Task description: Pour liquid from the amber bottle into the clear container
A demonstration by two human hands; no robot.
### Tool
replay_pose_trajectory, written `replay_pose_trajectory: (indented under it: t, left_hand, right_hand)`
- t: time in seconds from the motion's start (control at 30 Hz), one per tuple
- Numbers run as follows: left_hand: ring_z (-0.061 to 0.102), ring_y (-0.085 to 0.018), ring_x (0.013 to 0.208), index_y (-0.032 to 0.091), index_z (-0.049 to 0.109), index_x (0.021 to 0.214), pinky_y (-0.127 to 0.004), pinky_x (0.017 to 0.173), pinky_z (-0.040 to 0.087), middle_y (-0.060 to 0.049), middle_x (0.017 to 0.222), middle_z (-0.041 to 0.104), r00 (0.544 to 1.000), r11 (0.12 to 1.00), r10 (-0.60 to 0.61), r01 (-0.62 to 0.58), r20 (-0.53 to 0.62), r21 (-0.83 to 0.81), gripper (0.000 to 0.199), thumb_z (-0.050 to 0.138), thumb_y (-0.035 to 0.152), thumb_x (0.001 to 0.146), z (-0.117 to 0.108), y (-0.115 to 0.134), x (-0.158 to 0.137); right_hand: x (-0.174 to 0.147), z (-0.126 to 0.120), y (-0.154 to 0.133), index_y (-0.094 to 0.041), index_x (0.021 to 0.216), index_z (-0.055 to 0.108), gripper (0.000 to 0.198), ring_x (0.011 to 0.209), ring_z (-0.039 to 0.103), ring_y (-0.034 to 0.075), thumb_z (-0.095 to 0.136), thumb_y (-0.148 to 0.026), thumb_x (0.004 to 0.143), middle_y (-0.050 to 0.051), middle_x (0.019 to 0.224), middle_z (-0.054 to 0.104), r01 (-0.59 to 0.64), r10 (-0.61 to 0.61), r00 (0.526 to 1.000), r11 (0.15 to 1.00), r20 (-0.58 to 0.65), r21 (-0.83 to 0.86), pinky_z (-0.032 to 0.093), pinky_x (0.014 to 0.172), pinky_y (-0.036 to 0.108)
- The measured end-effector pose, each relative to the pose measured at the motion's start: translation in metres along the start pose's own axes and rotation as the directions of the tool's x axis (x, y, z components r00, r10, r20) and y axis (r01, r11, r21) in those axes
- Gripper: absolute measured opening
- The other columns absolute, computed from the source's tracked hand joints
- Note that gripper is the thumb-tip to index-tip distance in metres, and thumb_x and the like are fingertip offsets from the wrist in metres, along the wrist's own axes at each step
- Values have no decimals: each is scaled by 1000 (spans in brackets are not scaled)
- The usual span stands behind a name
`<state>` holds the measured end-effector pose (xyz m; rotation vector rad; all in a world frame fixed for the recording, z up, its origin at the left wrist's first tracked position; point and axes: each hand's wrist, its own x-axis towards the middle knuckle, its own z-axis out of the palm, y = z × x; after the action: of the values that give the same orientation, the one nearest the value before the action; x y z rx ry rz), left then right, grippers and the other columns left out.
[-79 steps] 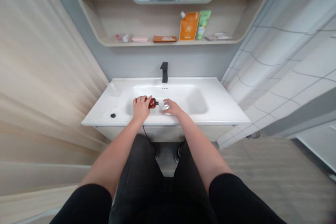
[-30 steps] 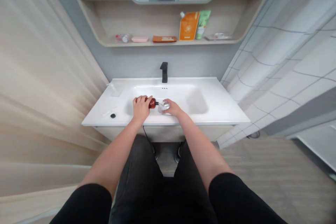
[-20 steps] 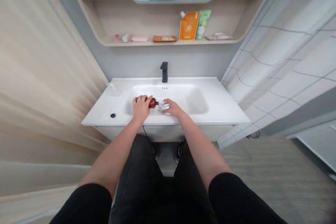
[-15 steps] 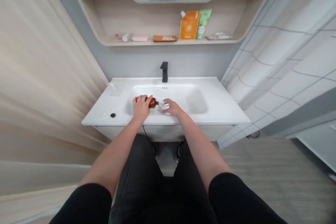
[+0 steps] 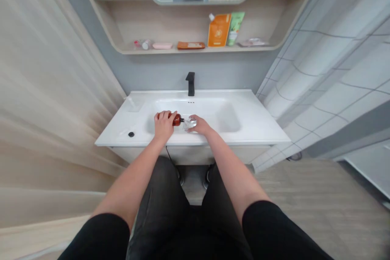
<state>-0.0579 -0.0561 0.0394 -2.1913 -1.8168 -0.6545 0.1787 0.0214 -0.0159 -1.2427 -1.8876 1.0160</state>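
Over the white sink [image 5: 210, 107], my left hand [image 5: 164, 124] is wrapped round a reddish-brown bottle [image 5: 177, 120]. The bottle lies tipped on its side, its dark neck pointing right. My right hand [image 5: 200, 124] grips a small clear container [image 5: 191, 122], whose left end meets or nearly meets the bottle's mouth. Whether liquid passes between them is too small to make out. On the counter left of the sink rests a black cap [image 5: 131, 134].
A black faucet [image 5: 190, 84] rises behind the sink. Above it, a shelf [image 5: 137, 51] holds an orange pouch [image 5: 219, 30], a green tube [image 5: 235, 28] and a brown packet [image 5: 191, 45]. A clear item [image 5: 133, 105] is at the counter's back left. A beige curtain [image 5: 61, 89] hangs on the left.
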Motion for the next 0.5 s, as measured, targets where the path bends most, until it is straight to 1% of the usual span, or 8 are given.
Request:
replay_pose_trajectory:
  t: [0.23, 0.5]
  left_hand:
    - [54, -38, 140, 28, 65, 156, -59, 123, 30, -18, 150, 67, 1000, 999, 9, -9, -12, 31, 59, 50, 17, 100, 2, -1, 0]
    - [52, -40, 142, 29, 64, 158, -62, 125, 29, -18, 152, 65, 1000, 1000, 2, -2, 4, -3, 63, 52, 17, 98, -1, 0, -1]
  right_hand:
    - [0, 0, 0, -26, 130, 69, 82, 116, 74, 29, 104, -24, 56, 4, 123, 79, 19, -19, 1000, 1000, -3, -5, 55, 109, 44]
    - [-1, 0, -2, -27, 130, 70, 81, 113, 74, 29, 104, -26, 56, 4, 120, 79, 21, -22, 1000, 999, -7, -31, 56, 107, 44]
